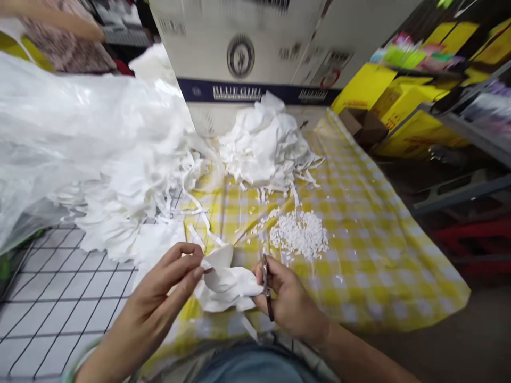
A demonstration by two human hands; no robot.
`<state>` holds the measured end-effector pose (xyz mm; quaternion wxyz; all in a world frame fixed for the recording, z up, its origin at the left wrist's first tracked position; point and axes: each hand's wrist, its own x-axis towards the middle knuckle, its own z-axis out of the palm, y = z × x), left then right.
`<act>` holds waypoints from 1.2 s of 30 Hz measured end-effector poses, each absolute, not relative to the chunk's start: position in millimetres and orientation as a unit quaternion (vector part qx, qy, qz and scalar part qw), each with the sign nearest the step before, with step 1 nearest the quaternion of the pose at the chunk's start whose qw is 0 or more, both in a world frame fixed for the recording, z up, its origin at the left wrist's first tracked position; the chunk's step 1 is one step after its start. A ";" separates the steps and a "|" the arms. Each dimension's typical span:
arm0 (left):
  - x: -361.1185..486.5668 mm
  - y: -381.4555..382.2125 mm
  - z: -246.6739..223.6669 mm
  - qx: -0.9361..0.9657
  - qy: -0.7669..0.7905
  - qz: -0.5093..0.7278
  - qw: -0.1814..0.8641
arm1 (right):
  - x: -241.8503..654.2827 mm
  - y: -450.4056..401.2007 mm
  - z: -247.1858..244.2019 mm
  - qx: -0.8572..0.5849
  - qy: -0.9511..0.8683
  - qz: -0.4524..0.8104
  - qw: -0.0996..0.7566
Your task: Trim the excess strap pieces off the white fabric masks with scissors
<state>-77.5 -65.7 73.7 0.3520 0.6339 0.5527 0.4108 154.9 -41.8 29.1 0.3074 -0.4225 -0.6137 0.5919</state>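
A white fabric piece [227, 287] with a dangling strap stretches between my two hands, low over the table. My left hand [167, 287] pinches its upper left edge between thumb and fingers. In my right hand [291, 298] is a small pair of scissors [266, 284], held upright, with fingertips also at the fabric's right end. The scissor blades are mostly hidden or blurred. Just beyond my right hand lies a heap of tiny white snippets [301, 234]. Farther back is a pile of white fabric pieces [265, 143] with loose straps.
A yellow checked cloth [359, 260] covers the table. On the left, more white pieces [115, 213] spill from a clear plastic bag [72, 122] onto a wire grid [72, 303]. Cartons [263, 48] stand behind, yellow boxes [367, 88] at the right. Another person's arm [51, 18] shows top left.
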 end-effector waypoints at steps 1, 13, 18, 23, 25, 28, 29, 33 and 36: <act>-79.3 -51.6 84.6 0.632 0.549 0.424 0.347 | 148.7 -25.0 44.8 -0.390 -0.589 0.621 0.340; -71.4 157.4 167.1 0.588 0.546 0.528 0.278 | 147.9 265.5 180.8 -0.511 -0.653 0.092 0.552; -134.5 70.8 78.7 0.491 0.690 0.483 0.222 | 126.2 157.9 69.0 -0.466 -0.765 0.289 0.338; -132.8 -9.8 21.1 0.426 0.716 0.452 0.320 | 64.3 51.4 -0.4 -0.389 -0.815 0.372 0.216; -118.9 -27.2 16.0 0.423 0.689 0.439 0.392 | 59.1 34.8 -0.7 -0.385 -0.814 0.381 0.208; -100.1 -32.7 14.3 0.422 0.658 0.427 0.455 | 70.5 23.1 10.1 -0.369 -0.806 0.421 0.193; -96.8 -27.7 13.4 0.419 0.659 0.427 0.456 | 74.1 21.6 12.0 -0.367 -0.809 0.417 0.193; -103.8 24.7 8.0 0.392 0.722 0.442 0.360 | 68.1 23.1 -0.2 -0.388 -0.844 0.308 0.206; -121.9 75.0 11.2 0.379 0.766 0.433 0.287 | 57.7 20.4 -13.9 -0.373 -0.856 0.297 0.202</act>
